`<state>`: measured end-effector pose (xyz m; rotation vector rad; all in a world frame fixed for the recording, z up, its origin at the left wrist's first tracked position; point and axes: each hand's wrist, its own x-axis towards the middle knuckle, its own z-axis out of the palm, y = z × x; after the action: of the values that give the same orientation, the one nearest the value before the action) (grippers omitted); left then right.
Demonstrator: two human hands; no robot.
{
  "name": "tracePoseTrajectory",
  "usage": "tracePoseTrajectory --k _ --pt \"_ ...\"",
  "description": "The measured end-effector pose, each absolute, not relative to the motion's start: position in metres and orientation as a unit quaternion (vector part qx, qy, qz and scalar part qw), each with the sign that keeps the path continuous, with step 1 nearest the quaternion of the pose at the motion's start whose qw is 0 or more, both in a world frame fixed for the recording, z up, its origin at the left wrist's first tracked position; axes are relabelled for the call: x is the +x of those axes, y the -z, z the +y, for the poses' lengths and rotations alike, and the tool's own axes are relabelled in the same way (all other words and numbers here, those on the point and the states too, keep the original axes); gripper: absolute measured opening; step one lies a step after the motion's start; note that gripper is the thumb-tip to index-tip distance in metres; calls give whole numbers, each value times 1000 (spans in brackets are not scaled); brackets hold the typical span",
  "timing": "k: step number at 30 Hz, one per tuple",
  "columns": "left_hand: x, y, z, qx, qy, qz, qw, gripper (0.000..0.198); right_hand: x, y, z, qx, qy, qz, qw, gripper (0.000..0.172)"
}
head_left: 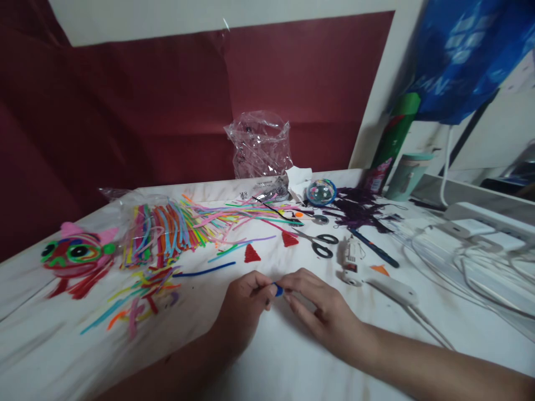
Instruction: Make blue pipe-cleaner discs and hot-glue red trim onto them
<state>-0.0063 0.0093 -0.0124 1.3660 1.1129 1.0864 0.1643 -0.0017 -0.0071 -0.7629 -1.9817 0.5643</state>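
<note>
Tabletop (pixel 288 365) leaves moving room short of scissors (pixel 313 240), left hand (pixel 243 302) and right hand (pixel 324 303) pinching a blue piece (pixel 278 290)

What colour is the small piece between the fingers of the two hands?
The small piece is blue, which shows best in the head view.

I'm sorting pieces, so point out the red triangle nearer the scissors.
The right red triangle, beside the scissors; the left red triangle lies farther away.

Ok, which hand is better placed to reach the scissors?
Probably the right hand: it lies nearer the scissors than the left hand does, though both are busy at the small blue piece.
</note>
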Motion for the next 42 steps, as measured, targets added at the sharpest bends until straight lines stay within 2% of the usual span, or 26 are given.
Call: tracePoseTrajectory --k 3,6,8,15,21,28,35,42 --pt "-8 14 11 569 -462 456 505 20 163 9 1 -380 -289 -734 483 26" --pt "-9 15 12 572 -471 455 493 21 160 11 4 -407 -376 -700 451 17" --pt "-7 15 11 580 -463 456 492 20 158 12 6 -409 -424 -681 435 19" --pt "-1 9 8 552 -472 425 540 10 158 15 9 -381 -549 -592 450 27" --pt "-1 10 9 561 -460 434 534 7 155 9 9 -317 -607 -572 452 22" --pt "-1 13 8 610 -408 497 463 9 156 18 10 -395 -565 -565 453 31" --pt "-5 12 12 613 -436 512 414 10 156 14 9 -421 -550 -572 439 24" --pt "-5 2 9 618 -408 504 445 14 156 10 8 -410 -530 -599 439 22"
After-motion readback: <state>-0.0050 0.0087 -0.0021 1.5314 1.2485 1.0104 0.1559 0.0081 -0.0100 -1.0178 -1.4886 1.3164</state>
